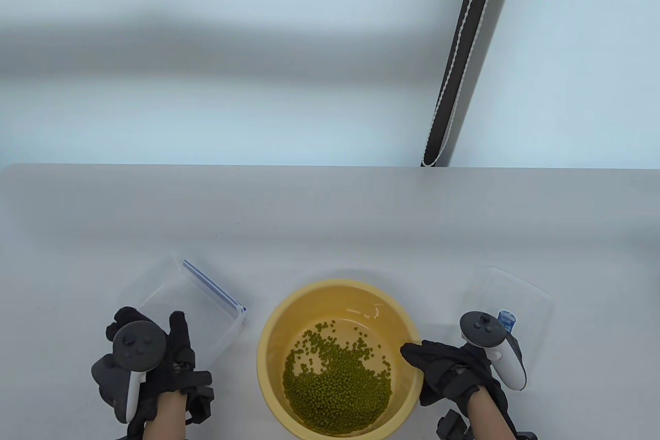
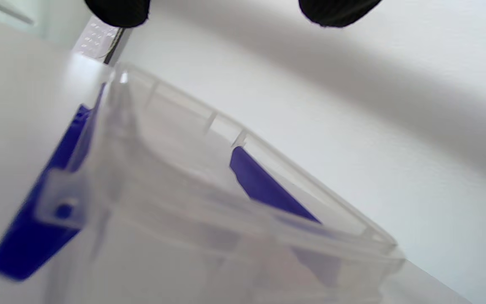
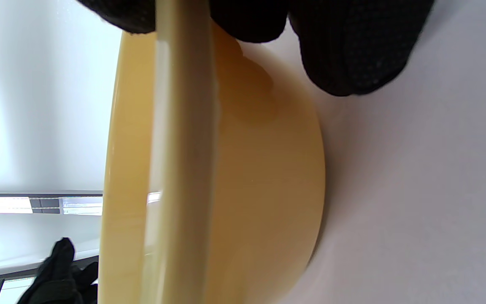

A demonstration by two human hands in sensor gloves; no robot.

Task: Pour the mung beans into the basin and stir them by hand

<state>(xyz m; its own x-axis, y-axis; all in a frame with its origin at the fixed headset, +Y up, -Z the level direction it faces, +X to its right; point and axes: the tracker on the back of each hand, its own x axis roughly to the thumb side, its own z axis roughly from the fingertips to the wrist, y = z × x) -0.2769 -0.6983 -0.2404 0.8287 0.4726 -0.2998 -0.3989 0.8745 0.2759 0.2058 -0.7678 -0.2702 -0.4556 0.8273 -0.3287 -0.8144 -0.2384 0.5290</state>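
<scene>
A yellow basin (image 1: 337, 285) stands at the table's front centre, with green mung beans (image 1: 337, 383) heaped in water in its near half. My right hand (image 1: 418, 357) grips the basin's right rim, thumb over the edge. In the right wrist view its fingers (image 3: 352, 50) curl down the basin's outer wall (image 3: 264, 190). My left hand (image 1: 152, 326) hovers left of the basin, beside an empty clear container (image 1: 206, 306) with blue clips. Its fingertips (image 2: 118, 10) hang above the container (image 2: 209, 202) without touching it.
A clear lid (image 1: 515, 295) with a small blue label (image 1: 508, 320) lies right of my right hand. A black strap (image 1: 459, 58) hangs down the wall behind the table's far edge. Bare grey tabletop (image 1: 330, 223) stretches behind the basin.
</scene>
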